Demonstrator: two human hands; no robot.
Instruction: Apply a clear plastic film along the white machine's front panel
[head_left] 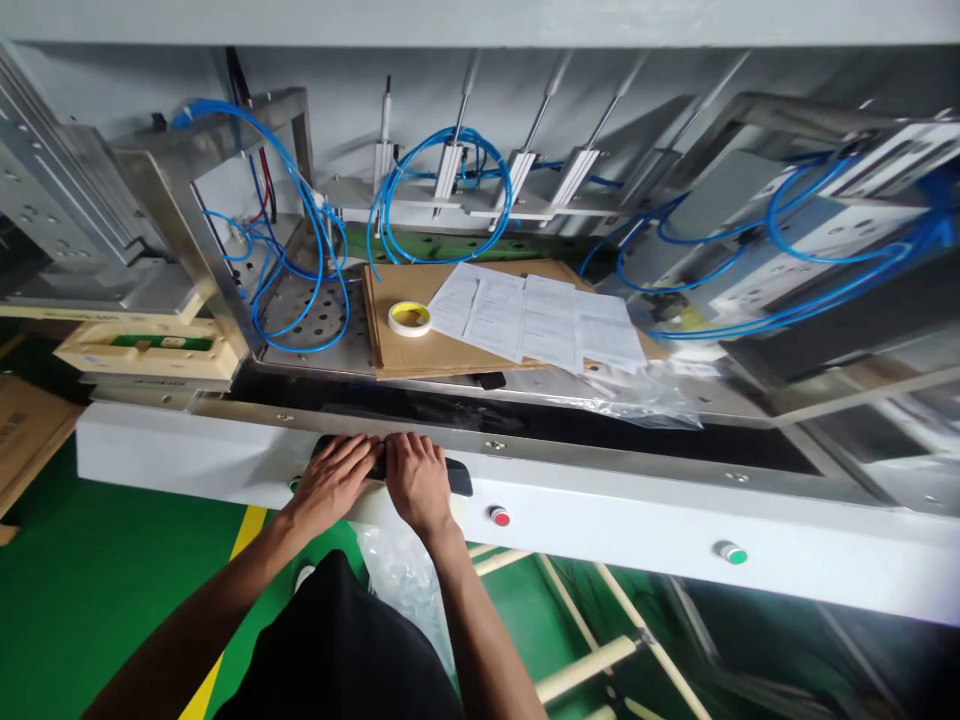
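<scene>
Both my hands rest side by side on a flat black oblong object (457,477) lying on the white front ledge of a machine (600,520). My left hand (335,480) lies flat with its fingers stretched out over the object's left end. My right hand (416,478) lies flat too, fingers pointing away from me over its middle. Most of the black object is hidden under the hands; only its right end shows. Neither hand wraps around anything.
A red button (499,517) and a green button (731,553) sit on the ledge. Behind are cardboard sheets (420,340), a tape roll (409,318), printed papers (540,320), clear plastic film (645,395) and blue hoses (315,240). Green floor with a yellow line (240,560) lies below.
</scene>
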